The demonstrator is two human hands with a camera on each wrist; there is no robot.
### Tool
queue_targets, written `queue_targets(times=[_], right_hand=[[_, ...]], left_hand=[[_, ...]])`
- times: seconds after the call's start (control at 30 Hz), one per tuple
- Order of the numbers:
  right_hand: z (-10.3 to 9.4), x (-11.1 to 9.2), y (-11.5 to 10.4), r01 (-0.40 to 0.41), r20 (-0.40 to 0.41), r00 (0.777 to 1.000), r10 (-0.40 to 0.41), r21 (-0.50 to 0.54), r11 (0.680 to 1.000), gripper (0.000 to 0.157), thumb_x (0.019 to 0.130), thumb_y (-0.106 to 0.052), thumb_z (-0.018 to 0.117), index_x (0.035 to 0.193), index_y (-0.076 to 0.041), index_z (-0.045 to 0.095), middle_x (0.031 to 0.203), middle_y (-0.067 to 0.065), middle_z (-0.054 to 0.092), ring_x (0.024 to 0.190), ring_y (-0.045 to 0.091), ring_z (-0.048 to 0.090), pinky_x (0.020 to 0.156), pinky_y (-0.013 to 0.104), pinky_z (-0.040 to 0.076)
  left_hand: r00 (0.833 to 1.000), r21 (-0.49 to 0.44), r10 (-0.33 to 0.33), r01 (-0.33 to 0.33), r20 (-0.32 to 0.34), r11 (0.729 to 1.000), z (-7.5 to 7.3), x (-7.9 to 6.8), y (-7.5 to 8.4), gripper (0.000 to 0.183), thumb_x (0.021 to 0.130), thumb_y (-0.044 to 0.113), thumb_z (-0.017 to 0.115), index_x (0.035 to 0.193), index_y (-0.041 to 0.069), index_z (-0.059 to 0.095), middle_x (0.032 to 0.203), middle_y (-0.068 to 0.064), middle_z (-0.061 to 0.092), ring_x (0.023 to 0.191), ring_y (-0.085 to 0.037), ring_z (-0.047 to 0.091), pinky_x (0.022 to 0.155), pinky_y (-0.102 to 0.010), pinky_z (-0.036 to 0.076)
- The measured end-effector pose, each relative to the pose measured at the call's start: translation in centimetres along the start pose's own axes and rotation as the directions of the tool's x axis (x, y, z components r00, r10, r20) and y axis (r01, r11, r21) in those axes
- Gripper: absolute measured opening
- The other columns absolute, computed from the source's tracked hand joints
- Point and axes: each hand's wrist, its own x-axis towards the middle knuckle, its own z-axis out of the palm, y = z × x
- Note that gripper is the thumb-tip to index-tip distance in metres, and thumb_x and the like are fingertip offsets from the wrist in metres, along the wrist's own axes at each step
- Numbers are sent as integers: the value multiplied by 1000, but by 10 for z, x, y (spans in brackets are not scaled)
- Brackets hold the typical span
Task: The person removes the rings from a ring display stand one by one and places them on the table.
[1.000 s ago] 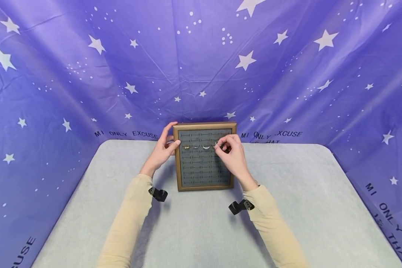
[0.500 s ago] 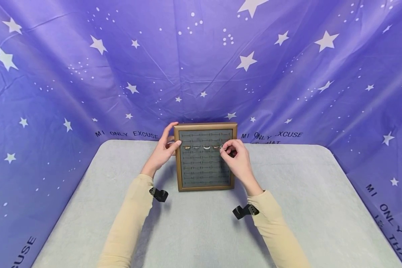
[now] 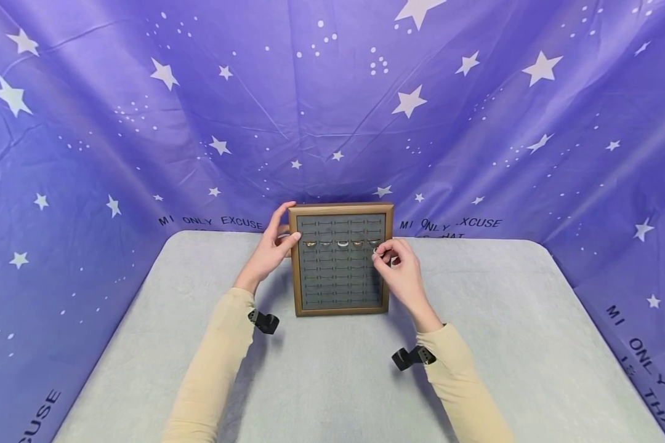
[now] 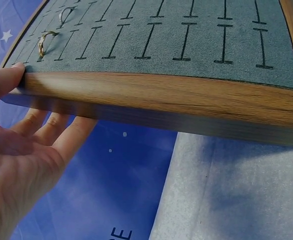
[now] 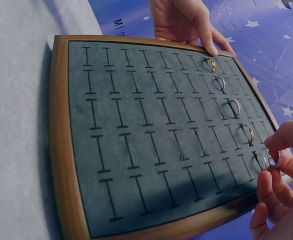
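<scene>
A wood-framed ring display board [image 3: 340,312] with a grey slotted pad stands tilted on the table. My left hand [image 3: 267,252] grips its left edge, thumb on the front and fingers behind, as the left wrist view shows. Several rings sit in one row of slots, among them a gold ring [image 5: 212,65], a thick silver ring [image 5: 235,108] and another silver ring [image 5: 259,161] at the right end. Just beside that end ring, my right hand [image 3: 401,271] pinches a silver ring [image 5: 279,159] between thumb and index finger, off the pad.
The table [image 3: 332,381] has a pale grey cover. Behind it and at both sides hangs a purple cloth [image 3: 321,111] with white stars and lettering. A black wrist camera [image 3: 412,357] is strapped to the right wrist, another wrist camera [image 3: 264,321] to the left.
My right hand has moved rightward and slightly down from the fourth slot of the row past the fifth. A ring now shows in each of these two slots. My left hand keeps its hold.
</scene>
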Motion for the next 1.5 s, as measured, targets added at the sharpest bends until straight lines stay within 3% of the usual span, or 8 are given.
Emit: queue_targets(times=[0.2,0.4,0.57,0.73,0.97,1.13,1.3,1.5], right_hand=[[-4,-8,12,-11,0,1000,11,-6,1000,9,81,3,69,84,-1,61,86,13,55,74,24,53,70,43,39],[-8,-16,22,-28,-20,999,28,-9,1000,9,80,3,68,83,-1,62,87,12,56,74,20,53,70,36,39],[-11,-23,25,-52,-38,998,51,-20,998,8,80,6,67,83,1,61,88,16,57,74,26,53,69,35,39],[-15,-28,15,-49,-52,997,48,-18,999,8,78,12,65,82,8,60,88,24,55,74,36,53,67,44,40],[-24,-33,47,-77,-39,996,74,-73,994,8,78,3,68,81,-1,61,88,9,56,72,16,53,64,23,39],[-30,-36,57,-91,-41,995,87,-107,990,9,78,3,69,81,-2,62,90,9,57,73,14,53,65,21,38],[-37,-41,61,-116,-36,993,112,-116,987,10,79,3,70,82,0,61,88,10,56,74,16,53,66,24,40],[-45,-47,67,-152,-33,988,149,-136,979,8,80,2,69,84,0,62,87,12,55,76,18,53,66,21,39]], left_hand=[[1000,-16,-1,1,9,1000,0,0,3,65,98,-2,50,153,19,22,124,-32,52,92,-32,63,77,-57,53],[1000,-2,4,-4,21,1000,4,-6,22,64,98,-3,50,153,13,20,124,-34,52,92,-32,63,78,-59,52],[1000,-3,2,-2,16,1000,6,-7,25,64,98,-3,50,152,12,19,124,-34,52,92,-31,64,78,-60,51],[1000,-7,-2,2,11,1000,4,-5,21,64,98,-3,49,153,13,20,124,-33,52,91,-31,64,78,-59,52],[1000,-9,-8,8,6,1000,-1,2,2,66,99,1,51,154,24,22,127,-28,53,96,-34,62,77,-58,53],[1000,10,-5,5,0,1000,-1,1,0,66,99,3,52,153,29,24,125,-26,54,96,-33,62,76,-53,55],[1000,14,12,-12,2,1000,-1,0,-2,65,99,2,52,152,26,24,124,-26,55,94,-33,63,73,-46,57],[1000,16,5,-5,0,1000,-2,0,-3,65,99,3,52,151,32,27,123,-24,56,95,-33,63,73,-46,57]])
